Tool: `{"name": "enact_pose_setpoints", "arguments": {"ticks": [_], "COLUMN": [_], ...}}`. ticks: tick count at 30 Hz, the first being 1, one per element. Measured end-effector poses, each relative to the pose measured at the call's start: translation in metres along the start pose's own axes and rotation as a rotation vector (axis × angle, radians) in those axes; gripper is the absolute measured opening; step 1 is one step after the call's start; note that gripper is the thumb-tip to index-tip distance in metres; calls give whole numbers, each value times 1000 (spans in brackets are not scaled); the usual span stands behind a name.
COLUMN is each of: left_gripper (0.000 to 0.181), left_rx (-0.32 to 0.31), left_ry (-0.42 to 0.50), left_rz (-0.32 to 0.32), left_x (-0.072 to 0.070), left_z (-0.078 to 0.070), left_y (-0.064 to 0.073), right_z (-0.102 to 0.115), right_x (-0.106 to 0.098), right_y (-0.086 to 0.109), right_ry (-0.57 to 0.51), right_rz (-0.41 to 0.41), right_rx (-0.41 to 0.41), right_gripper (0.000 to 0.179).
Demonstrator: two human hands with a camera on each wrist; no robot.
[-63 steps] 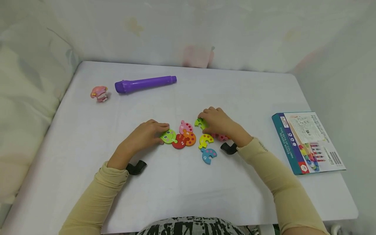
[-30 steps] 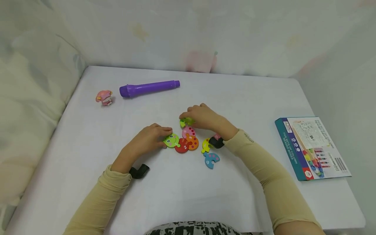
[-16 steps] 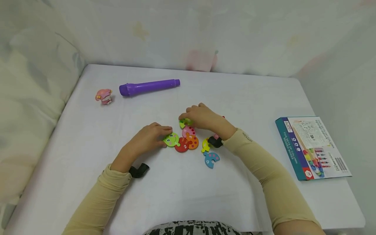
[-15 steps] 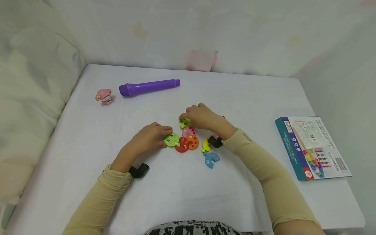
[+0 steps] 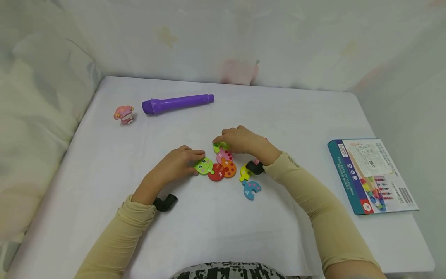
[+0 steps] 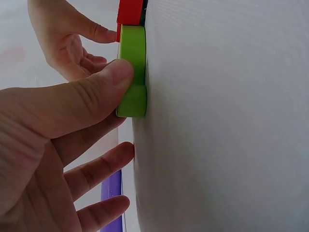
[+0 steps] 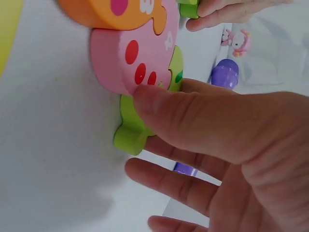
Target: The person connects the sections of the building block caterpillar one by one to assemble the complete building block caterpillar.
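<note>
Pinching green pieces (smooth, rounded)

We see the flat, bright-green, smiling-face puzzle piece and the rounded red, orange and pink puzzle pieces as smooth, painted and wood-like with a satin sheen, and the lime-green puzzle piece shows the same even coating on its edge. We find the long purple microphone-shaped toy to be smooth, slightly glossy plastic and the small pink figurine plastic-looking, while the flat teal-and-white box looks like smooth printed card with a pale paper label. Below, we have a matt white tabletop and wrinkled tan cloth sleeves.
</note>
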State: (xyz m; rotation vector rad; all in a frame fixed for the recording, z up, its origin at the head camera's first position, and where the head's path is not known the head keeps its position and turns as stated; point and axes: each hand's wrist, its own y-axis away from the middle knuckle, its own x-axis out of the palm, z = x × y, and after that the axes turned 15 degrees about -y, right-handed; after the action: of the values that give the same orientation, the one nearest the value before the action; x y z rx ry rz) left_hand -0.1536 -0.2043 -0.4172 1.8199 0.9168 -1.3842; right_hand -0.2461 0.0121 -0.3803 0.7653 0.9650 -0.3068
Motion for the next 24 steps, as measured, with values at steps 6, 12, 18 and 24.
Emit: {"name": "enact_pose_setpoints", "arguments": {"ticks": [6, 12, 18, 24], "left_gripper": [58, 57, 57, 58], "left_rx": [-5, -2, -2, -6], "left_ry": [-1, -7, -4, -3], "left_rz": [3, 5, 13, 5], "left_x": [0, 0, 1, -2], "left_z": [-1, -1, -3, -2], "left_y": [0, 0, 0, 0], "right_z": [-2, -11, -23, -36], "right_x": [0, 2, 7, 18], "right_y": [0, 13, 37, 62], "right_ry": [-33, -107, -167, -262], "right_rz": [17, -79, -195, -296], "right_rx": [26, 15, -44, -98], "right_gripper": [56, 63, 55, 49]}}
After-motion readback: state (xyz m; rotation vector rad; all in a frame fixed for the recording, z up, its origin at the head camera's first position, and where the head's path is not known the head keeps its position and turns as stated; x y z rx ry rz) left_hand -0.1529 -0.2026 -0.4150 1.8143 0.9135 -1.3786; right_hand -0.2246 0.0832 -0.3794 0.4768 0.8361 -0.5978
